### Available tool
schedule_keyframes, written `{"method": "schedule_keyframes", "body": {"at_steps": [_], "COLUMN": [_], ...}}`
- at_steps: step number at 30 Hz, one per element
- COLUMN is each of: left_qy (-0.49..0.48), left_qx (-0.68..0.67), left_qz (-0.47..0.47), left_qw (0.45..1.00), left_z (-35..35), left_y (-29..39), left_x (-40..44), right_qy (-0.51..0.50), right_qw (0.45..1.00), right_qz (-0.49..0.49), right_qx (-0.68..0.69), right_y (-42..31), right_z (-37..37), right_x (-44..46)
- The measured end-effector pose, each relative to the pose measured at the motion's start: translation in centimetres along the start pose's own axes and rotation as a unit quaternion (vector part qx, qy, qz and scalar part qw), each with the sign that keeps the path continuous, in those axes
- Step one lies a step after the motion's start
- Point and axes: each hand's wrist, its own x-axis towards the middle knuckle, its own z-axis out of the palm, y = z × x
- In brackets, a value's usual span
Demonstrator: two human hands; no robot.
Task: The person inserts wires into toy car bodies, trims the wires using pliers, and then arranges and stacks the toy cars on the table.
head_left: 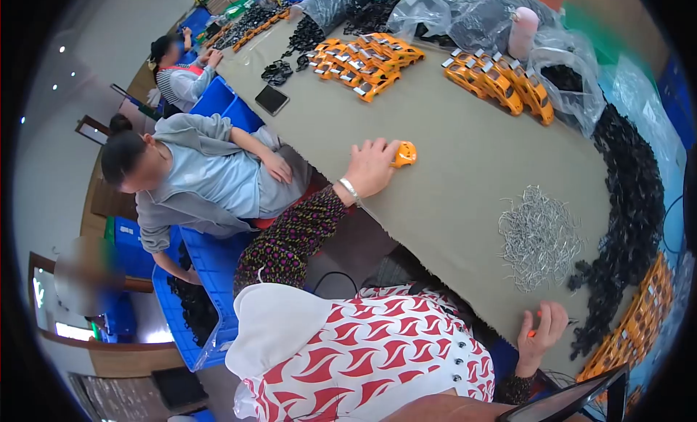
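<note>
A pile of silver metal pins [539,240] lies on a grey-green covered table [457,175], seen from above by the person at work. Up and to the left of the pile, well apart from it, the left hand [372,166] grasps an orange toy car [407,154]; the fingers are bent over the car, and one rounded end shows beyond them. Below the pile, near the table's edge, the right hand [544,329] is curled with its fingers closed around a small orange object [533,333], mostly hidden, so its kind cannot be told.

To the right of the pile, a long heap of loose black parts [632,182] curves along the table. Below and right of the pile stands a batch of packed orange cars [630,324]. Above it are a short row of orange cars [501,84], clear plastic bags [570,66] and a pink bottle [523,34]. Farther up and left of it are a larger cluster of orange cars [363,63] and a dark phone [272,100]. Far left of the pile, beyond the table's edge, a co-worker in a grey jacket [163,211] sits with one arm reaching into a blue crate [207,259].
</note>
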Motion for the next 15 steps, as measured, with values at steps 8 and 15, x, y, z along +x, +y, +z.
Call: {"method": "schedule_keyframes", "body": {"at_steps": [8,15], "left_qy": [0.059,0.313], "left_qx": [0.082,0.105], "left_qz": [-0.225,-0.19], "left_qw": [0.969,0.925], "left_z": [3.7,5.8], "left_y": [-18.4,-21.2], "left_x": [5.7,14.1], "right_qy": [-0.055,-0.077], "right_qw": [0.998,0.995], "right_qz": [0.028,0.061], "right_qx": [-0.02,-0.031], "right_y": [-0.2,-0.3], "right_z": [0.6,0.6], "right_x": [0.9,1.1]}}
